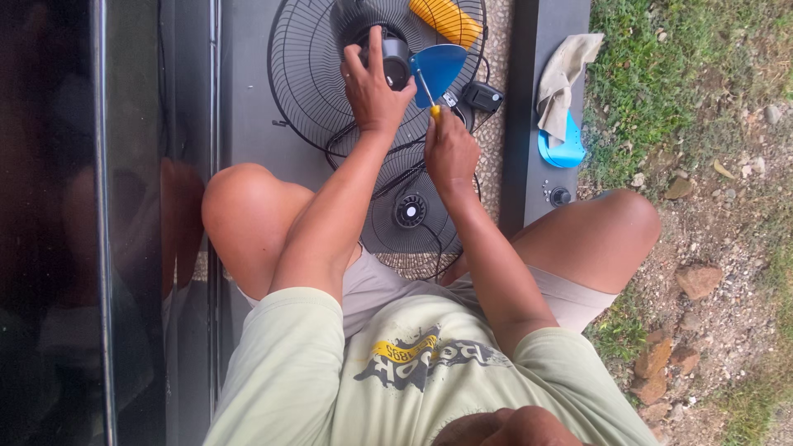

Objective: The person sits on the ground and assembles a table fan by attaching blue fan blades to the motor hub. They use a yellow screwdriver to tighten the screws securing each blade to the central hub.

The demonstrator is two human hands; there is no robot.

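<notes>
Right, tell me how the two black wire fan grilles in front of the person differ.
The larger grille lies farther from the person, with the motor housing at its middle under the left hand. The smaller grille lies nearer the knees, below the right hand, and carries only a round centre cap. The larger one is partly cut off at the top edge; the smaller shows nearly whole. Both are black, round, radial-wire guards lying flat.

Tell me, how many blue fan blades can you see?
2. One blue blade is by the fan motor, beside the person's hands. Another blue blade lies under the cloth. More may be hidden.
</notes>
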